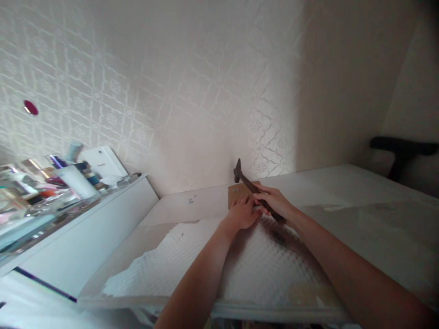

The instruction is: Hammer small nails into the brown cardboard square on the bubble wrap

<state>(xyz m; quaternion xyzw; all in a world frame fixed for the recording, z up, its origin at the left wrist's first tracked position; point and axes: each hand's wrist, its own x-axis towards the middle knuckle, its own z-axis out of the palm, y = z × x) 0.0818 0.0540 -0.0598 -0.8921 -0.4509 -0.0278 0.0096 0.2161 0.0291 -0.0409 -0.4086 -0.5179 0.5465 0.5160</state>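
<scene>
Gripping hammer (253,187), right hand (275,204) beside board (237,192)

No text, brand or number clear enough to read. On the white box (103,163) at the left shelf, only a small red mark, too blurred for letters. On the tubes and bottles (73,178) beside it, coloured labels, but too small and smeared to make out. On the brown board (236,193), a few faint bluish marks, not legible as writing. On the hammer (247,183), nothing readable. On the wall, a dark red round spot (30,108), without any legible sign.
</scene>
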